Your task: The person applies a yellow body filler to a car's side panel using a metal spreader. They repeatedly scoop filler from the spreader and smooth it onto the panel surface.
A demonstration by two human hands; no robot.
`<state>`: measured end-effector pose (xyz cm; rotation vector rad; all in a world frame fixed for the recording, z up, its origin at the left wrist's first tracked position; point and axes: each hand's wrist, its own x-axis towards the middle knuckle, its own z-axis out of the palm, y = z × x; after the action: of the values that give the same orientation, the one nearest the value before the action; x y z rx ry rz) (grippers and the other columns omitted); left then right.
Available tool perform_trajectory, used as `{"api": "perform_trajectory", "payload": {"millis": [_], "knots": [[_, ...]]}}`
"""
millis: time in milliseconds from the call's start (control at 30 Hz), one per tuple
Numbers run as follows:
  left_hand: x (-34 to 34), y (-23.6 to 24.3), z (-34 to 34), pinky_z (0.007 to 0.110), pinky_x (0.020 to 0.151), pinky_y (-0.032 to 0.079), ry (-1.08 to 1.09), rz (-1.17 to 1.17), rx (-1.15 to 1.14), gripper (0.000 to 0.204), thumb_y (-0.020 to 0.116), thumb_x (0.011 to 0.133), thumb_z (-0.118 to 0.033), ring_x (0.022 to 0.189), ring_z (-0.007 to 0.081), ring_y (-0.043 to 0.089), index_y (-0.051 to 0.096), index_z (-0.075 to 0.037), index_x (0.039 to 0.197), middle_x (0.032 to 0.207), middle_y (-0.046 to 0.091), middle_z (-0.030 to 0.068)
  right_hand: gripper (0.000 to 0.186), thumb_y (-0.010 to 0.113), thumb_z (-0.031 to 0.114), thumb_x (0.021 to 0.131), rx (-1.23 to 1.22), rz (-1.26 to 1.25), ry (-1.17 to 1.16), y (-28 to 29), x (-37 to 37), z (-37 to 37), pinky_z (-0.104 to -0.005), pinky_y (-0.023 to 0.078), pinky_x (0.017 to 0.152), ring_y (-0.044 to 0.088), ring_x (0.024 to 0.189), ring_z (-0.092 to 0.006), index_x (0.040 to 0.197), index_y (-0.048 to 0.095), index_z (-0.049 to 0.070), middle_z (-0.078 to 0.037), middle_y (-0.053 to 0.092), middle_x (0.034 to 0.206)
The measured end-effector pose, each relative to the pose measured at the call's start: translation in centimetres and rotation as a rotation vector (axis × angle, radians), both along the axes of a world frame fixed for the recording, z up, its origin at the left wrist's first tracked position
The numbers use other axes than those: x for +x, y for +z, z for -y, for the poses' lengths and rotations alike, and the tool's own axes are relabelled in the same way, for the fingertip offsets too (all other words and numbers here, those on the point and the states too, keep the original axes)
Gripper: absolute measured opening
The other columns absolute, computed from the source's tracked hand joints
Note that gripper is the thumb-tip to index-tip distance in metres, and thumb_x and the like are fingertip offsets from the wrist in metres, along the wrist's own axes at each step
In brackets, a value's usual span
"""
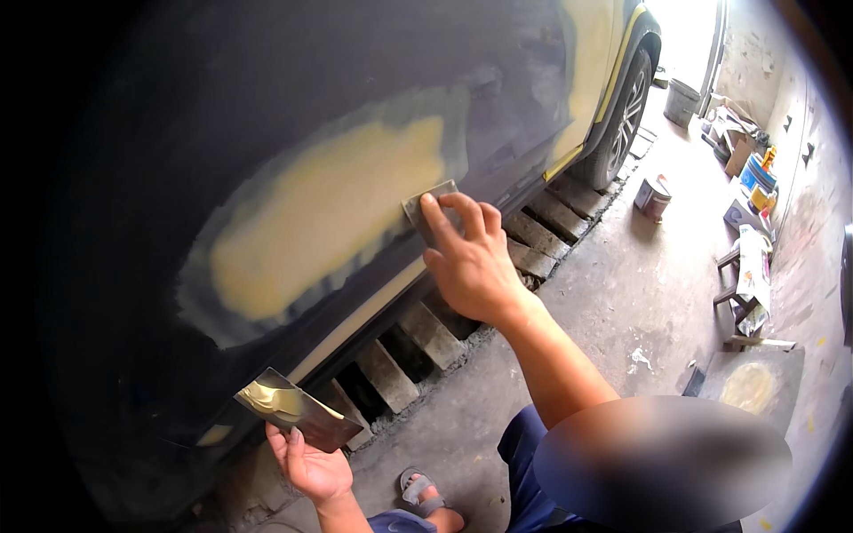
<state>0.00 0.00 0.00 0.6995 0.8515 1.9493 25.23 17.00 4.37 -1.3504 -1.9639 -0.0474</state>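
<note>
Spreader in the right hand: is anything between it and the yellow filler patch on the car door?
Nothing visible. The right hand presses the spreader flat on the dark door panel, at the right edge of the yellow filler patch. The left hand holds the filler board lower down, out of the way.

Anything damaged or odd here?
Yes: the dark car door has a big yellow filler patch with sanded paint around it. The right hand presses a spreader at the patch's edge.

Spreader blade (428, 206): small, grey, flat against dark panel. Metal board (298, 410): tilted, carrying yellow filler.
</note>
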Motion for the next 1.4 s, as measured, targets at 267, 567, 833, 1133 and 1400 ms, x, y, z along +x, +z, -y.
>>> {"api": "perform_trajectory", "payload": {"millis": [267,567,833,1133,1400], "knots": [[-0.7,1.0,-2.1,0.04,0.1,0.041,-0.05,-0.04,0.08,0.041,0.049,0.087,-0.009,0.114,0.0241,0.053,0.047,-0.003,0.127,0.125,0.055,0.0104,0.061,0.061,0.019,0.082,0.039,-0.058,0.051,-2.0,-0.4,0.4,-0.0502,0.037,0.094,0.034,0.118,-0.0388,0.139,0.041,0.014,-0.013,0.035,0.136],[2.5,1.3,-2.0,0.039,0.101,0.04,-0.177,0.007,-0.017,0.045,0.054,0.089,-0.01,0.116,0.0236,0.052,0.042,-0.006,0.132,0.125,0.054,0.0103,0.055,0.055,0.021,0.092,-0.271,-0.524,0.942,-1.3,-1.6,9.1,-0.042,0.029,0.108,0.036,0.128,-0.0341,0.141,0.039,0.003,-0.019,0.037,0.137],[3.2,1.7,-2.1,0.041,0.103,0.038,-0.152,0.038,-0.046,0.043,0.05,0.092,-0.006,0.118,0.0228,0.05,0.041,-0.007,0.134,0.128,0.053,0.0082,0.05,0.06,0.014,0.086,-0.329,-0.198,0.741,-6.5,-1.3,11.0,-0.047,0.035,0.102,0.039,0.122,-0.0368,0.135,0.049,0.014,-0.015,0.042,0.134],[4.9,2.1,-1.6,0.043,0.108,0.031,-0.144,0.005,0.013,0.044,0.049,0.09,-0.003,0.122,0.0241,0.043,0.04,-0.005,0.133,0.133,0.047,0.0105,0.033,0.058,0.011,0.093,-1.06,-1.557,0.819,-8.8,1.9,12.7,-0.0277,0.045,0.09,0.057,0.102,-0.01,0.124,0.054,-0.001,-0.004,0.062,0.113],[5.5,2.7,-1.3,0.044,0.107,0.035,-0.502,0.305,-0.116,0.046,0.047,0.091,-0.002,0.122,0.0256,0.048,0.04,-0.01,0.136,0.134,0.048,0.0114,0.032,0.068,0.005,0.085,-1.278,-1.489,1.072,-9.9,0.7,13.2,-0.0276,0.048,0.084,0.061,0.092,-0.0111,0.114,0.054,0.0,-0.007,0.066,0.102]]}}
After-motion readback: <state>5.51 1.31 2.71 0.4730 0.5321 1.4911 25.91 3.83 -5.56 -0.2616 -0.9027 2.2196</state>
